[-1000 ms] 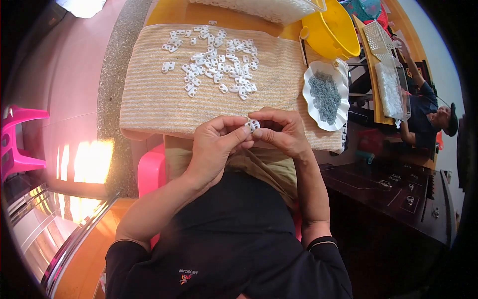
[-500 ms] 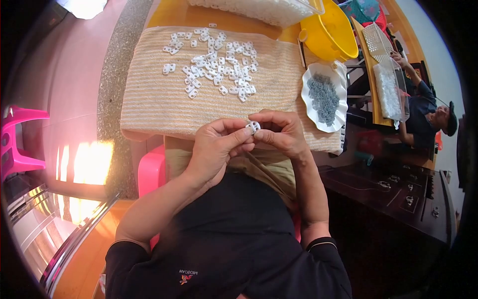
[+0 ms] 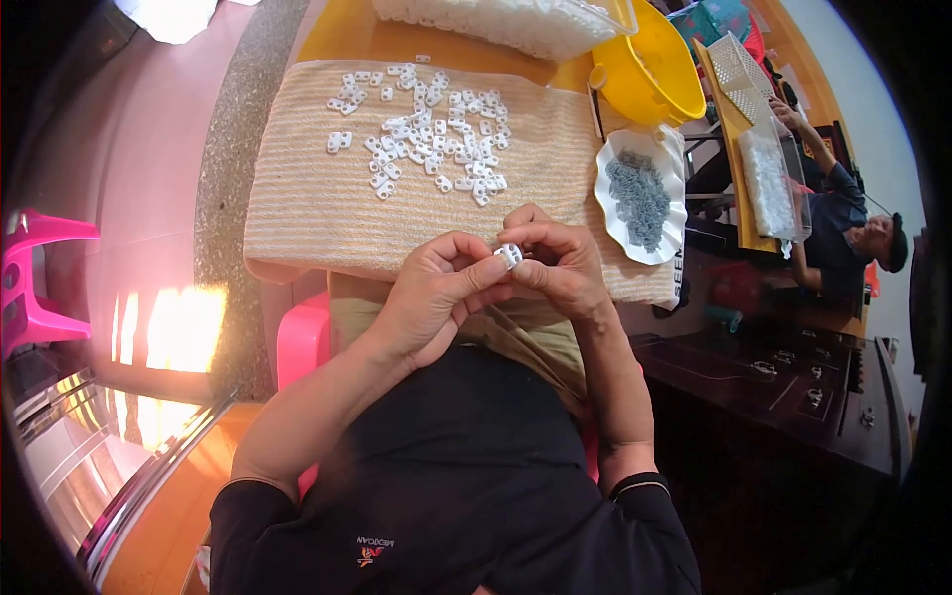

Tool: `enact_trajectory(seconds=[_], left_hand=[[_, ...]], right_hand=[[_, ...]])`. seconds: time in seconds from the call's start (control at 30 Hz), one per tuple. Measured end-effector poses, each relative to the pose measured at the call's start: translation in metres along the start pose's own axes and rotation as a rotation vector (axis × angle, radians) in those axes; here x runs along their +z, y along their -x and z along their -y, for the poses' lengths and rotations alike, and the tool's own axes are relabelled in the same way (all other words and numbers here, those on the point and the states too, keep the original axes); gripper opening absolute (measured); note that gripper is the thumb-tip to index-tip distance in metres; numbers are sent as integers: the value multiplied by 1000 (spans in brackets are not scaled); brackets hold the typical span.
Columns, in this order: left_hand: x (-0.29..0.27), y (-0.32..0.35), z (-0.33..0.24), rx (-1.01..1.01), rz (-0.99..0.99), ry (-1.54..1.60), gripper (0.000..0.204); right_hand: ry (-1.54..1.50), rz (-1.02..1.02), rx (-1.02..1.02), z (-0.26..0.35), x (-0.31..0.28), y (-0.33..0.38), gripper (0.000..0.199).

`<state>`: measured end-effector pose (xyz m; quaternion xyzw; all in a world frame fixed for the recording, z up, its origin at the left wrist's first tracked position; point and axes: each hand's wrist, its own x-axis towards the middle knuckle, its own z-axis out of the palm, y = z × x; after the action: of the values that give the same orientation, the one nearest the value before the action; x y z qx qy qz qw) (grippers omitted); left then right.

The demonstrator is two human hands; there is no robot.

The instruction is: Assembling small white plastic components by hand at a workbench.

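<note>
Between my fingertips, just in front of the towel's near edge, is a small white plastic piece with dark holes (image 3: 510, 256). My left hand (image 3: 446, 288) pinches it from the left with thumb and fingers. From the other side my right hand (image 3: 557, 263) grips the same piece, thumb below and fingers curled above. Many similar white two-hole pieces (image 3: 426, 134) lie scattered on the striped beige towel (image 3: 327, 218). A white scalloped dish (image 3: 607, 188) on the towel's right side bears a heap of small grey parts (image 3: 642, 203).
At the table's far side stand a clear tub of white pieces (image 3: 496, 25) and a yellow basin (image 3: 650, 79). A pink stool (image 3: 45, 283) is at the left. On the right, another person (image 3: 843, 233) works beside a tray of white pieces (image 3: 766, 183).
The white piece has turned slightly between my fingertips, and both hands have shifted a little to the right. My right index finger has lifted a bit.
</note>
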<state>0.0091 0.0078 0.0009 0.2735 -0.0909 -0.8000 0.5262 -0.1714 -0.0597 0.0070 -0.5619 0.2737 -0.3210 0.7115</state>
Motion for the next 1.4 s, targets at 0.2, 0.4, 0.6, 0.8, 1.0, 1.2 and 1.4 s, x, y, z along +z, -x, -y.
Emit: enact_trajectory(seconds=[0.2,0.4,0.6,0.8,1.0,1.2,1.4], left_hand=[[1,2,-1,-25,34,12,10],[2,4,-4,4,117,13,9],[4,4,-5,19,150,2,10],[6,5,-5,42,127,-32,9],[6,2,-6,-6,154,17,9],[6,2,-7,-14,180,4,9],[10,4,-7,-70,116,77,9]], right_hand=[[42,-29,-13,8,12,2,33],[123,-43,-61,20,22,4,32],[245,-31,-146,22,25,6,31],[271,-27,-166,22,27,7,28],[268,5,-147,22,21,7,27],[329,-4,-148,28,20,8,27],[613,-262,-203,52,6,8,25]])
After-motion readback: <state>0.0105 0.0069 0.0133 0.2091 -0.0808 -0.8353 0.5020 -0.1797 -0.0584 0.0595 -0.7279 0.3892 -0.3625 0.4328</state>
